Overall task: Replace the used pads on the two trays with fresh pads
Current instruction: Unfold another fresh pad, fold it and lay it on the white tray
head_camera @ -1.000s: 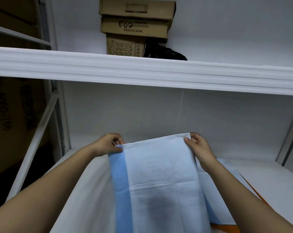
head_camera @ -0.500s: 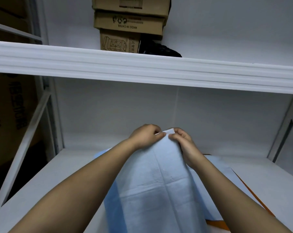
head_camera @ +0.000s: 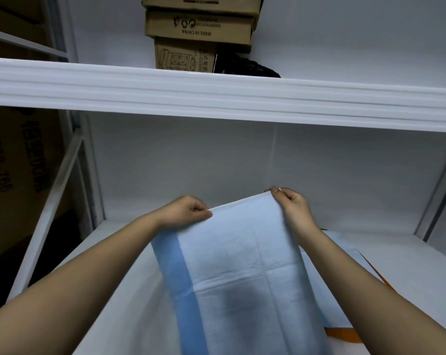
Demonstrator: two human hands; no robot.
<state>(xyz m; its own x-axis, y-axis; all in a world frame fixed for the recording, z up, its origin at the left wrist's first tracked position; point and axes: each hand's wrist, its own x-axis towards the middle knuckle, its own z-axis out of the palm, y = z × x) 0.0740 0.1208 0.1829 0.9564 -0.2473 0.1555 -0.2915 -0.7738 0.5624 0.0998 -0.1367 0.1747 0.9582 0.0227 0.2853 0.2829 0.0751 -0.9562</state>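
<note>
Pale blue rectangular absorbent pad (head_camera: 245, 272), creased into quarters and edged on its left by a darker blue strip, hung from both hands above the white lower shelf (head_camera: 109, 290). The left hand (head_camera: 188, 212) had its grip closed in a pinch on the pad's upper left corner, fingers curled under and thumb on top. The right hand (head_camera: 292, 204) pinched the upper right corner the same way, a little higher than the left, so the top edge sloped up between them. Below and to the right of the right hand, a second pale blue sheet (head_camera: 345, 254) lay flat on the shelf over something with an orange edge (head_camera: 341, 335). Well above both hands ran the white upper shelf (head_camera: 216, 98), carrying stacked brown cardboard boxes (head_camera: 199, 29) with a black object (head_camera: 250, 67) just beside them.
</note>
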